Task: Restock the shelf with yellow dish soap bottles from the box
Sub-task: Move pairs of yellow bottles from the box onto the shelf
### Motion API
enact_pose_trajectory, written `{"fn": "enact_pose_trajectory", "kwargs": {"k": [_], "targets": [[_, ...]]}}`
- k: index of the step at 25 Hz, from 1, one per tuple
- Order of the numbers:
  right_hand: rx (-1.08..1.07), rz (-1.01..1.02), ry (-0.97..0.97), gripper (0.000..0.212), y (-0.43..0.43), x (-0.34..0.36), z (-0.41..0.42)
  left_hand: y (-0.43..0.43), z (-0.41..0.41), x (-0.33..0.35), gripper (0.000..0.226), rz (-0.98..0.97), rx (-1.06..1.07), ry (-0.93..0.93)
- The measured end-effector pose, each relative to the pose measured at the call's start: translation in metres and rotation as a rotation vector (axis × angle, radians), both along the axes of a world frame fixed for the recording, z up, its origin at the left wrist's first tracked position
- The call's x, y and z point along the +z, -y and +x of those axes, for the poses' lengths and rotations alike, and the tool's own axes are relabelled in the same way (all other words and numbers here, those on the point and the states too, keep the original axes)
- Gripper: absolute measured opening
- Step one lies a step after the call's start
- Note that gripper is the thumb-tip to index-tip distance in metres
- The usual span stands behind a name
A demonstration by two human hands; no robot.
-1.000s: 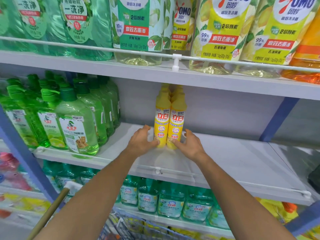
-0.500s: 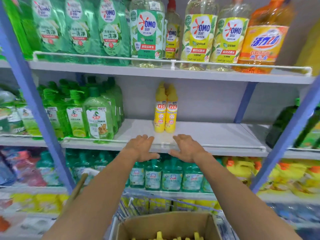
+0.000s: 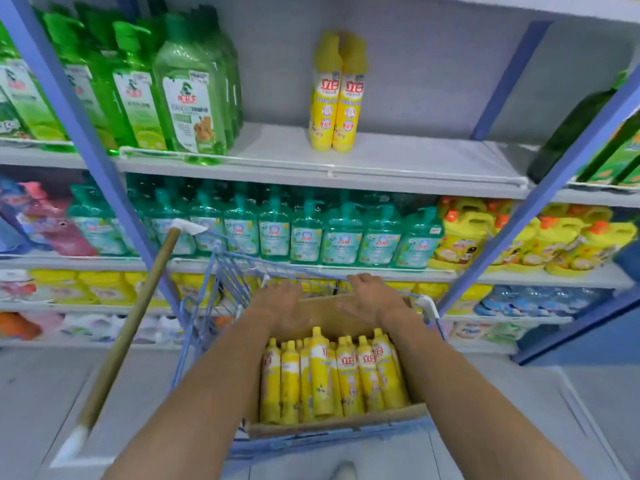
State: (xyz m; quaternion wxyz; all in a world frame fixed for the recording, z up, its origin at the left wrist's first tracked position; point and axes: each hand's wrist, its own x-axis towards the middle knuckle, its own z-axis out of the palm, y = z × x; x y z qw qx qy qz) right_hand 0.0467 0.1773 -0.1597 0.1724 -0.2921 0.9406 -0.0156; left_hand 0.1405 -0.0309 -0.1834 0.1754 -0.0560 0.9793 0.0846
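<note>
Left hand (image 3: 280,306) and right hand (image 3: 372,303) hover side by side, fingers loosely spread and holding nothing, over the far end of the open brown cardboard box (image 3: 332,427) in the blue wire cart (image 3: 221,278). Just beneath the hands and nearer the person, slim yellow plastic dish soap bottles (image 3: 325,375) stand packed caps-up, probably so each can be lifted by its neck. Above and beyond the hands, two matching bottles (image 3: 337,98) stand touching on the white shelf (image 3: 415,161), probably starting a row.
</note>
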Motion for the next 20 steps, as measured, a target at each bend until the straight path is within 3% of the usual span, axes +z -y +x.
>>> {"fn": "enact_pose_trajectory", "kwargs": {"k": [6, 10, 20], "targets": [[-0.019, 0.08, 0.193, 0.074, -0.02, -0.111, 0.012, -0.011, 0.022, -0.118, 0.085, 0.123, 0.055, 0.231], [-0.05, 0.152, 0.307, 0.073, -0.045, -0.177, 0.003, -0.024, 0.017, -0.176, 0.093, 0.149, 0.08, 0.327], [-0.198, 0.161, 0.36, 0.064, -0.093, -0.255, -0.078, -0.064, -0.062, -0.24, 0.076, 0.203, 0.201, 0.414]]}}
